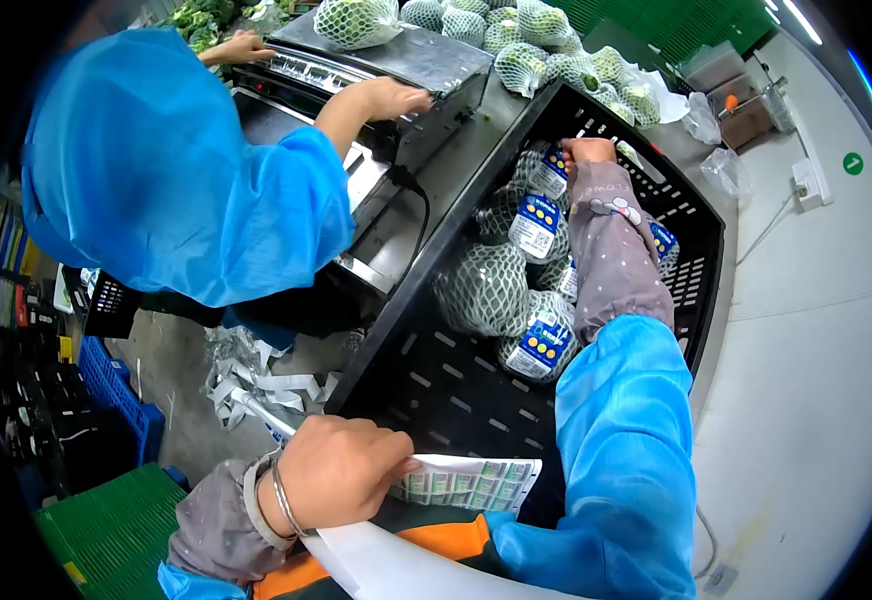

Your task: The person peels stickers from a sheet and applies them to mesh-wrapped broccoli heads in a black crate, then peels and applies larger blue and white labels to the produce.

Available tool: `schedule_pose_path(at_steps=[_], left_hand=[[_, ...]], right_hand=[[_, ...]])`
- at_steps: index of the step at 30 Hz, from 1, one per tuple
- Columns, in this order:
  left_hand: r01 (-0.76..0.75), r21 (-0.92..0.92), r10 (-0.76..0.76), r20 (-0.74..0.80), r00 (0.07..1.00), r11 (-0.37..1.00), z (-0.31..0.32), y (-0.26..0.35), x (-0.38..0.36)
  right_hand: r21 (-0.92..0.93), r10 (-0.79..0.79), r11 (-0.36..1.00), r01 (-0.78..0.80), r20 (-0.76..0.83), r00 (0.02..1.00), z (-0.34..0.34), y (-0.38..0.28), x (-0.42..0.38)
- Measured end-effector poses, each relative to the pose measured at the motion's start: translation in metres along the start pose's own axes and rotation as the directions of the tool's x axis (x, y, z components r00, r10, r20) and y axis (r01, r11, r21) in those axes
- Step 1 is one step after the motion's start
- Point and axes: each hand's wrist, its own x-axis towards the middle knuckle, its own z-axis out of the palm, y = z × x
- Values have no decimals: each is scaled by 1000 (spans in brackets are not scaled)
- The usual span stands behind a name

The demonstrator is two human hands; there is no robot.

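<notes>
From where I'm standing, the left hand (341, 470) is clenching a label sheet (471, 482) over the near end of the black crate (446, 390). The right hand (593, 150) is reaching inside the crate's far end, its fingers meeting a labelled pack (549, 172); whether they are gripping it, I can't tell. More netted packs (538, 228) are crowding the crate's middle and far part, leaving bare floor toward its near end. Past the crate's far rim, netted produce (546, 40) is lying heaped. Close off the crate's left edge, a co-worker (186, 170) is resting both hands on a machine (306, 75).
</notes>
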Motion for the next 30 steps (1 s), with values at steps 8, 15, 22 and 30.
schedule_pose_path(at_steps=[8,15,22,30], left_hand=[[18,-27,-19,-58,998,999,0,-2,-3],[-101,-22,95,-178,980,995,11,-4,-7],[-131,153,157,-173,972,980,17,-2,-16],[-172,172,204,-190,960,970,19,4,-20]], right_hand=[[-165,-36,986,13,-136,990,-27,22,13],[309,-428,903,298,710,560,-125,-94,-273],[176,-619,604,777,718,319,-148,-78,-406],[-126,-897,74,989,424,121,-139,-65,-440]])
